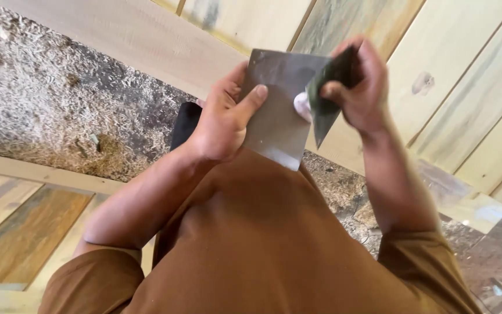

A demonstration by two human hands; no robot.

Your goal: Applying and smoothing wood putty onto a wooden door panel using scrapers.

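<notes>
The left hand (223,125) grips a flat metal scraper blade (277,110), thumb across its face; the right hand (362,87) pinches a dark sharpening stone (326,96) against the blade's right edge, fingers closed.

We see bright, even daylight with soft shadows. The right hand (358,87) blurs with motion, the metal sheet (277,110) shows a dull sheen, and the wooden boards (472,75) look washed out.

You have two hands up: your left hand (222,125) grips one metal sheet (277,110), your right hand (361,87) pinches one dark blade (326,96). One white blob (302,107) sits between sheet and blade. Several boards (466,87) lie around; count unclear.
</notes>
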